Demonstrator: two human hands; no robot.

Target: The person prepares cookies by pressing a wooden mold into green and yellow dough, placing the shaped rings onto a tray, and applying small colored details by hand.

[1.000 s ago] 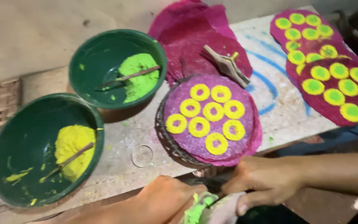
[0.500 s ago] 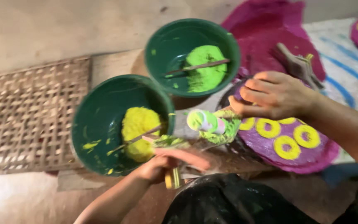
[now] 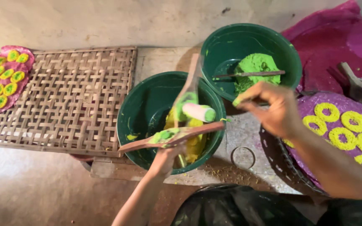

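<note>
Green and yellow paste is seen smeared on a wooden press (image 3: 170, 136), which is held by the left hand (image 3: 164, 157) over the near bowl (image 3: 143, 113). The left fingers are closed around the lower arms of the press; its upper arm is raised and a pale roller (image 3: 197, 112) with a green tip sits between the arms. The right hand (image 3: 273, 111) is held just right of the press, fingers pinched shut on a thin stick (image 3: 244, 100) with green paste at its end. Yellow paste (image 3: 193, 142) lies in the near bowl beneath the press. Green paste (image 3: 254, 69) and a second stick (image 3: 252, 74) are in the far bowl (image 3: 248, 39).

Risks noted:
- Paste could be dropped from the press onto the desk (image 3: 248, 134), the press being carried partly beyond the bowl's rim.
- Colours could be mixed, since green paste is held directly above the yellow.
- The roller appears loosely seated; it could slip out if the press is tilted.
- The finished purple disc (image 3: 315, 104) with yellow rings (image 3: 340, 138) lies close under the right forearm, and could be smudged by a low pass.

A woven mat (image 3: 68, 96) lies to the left, well apart.
</note>
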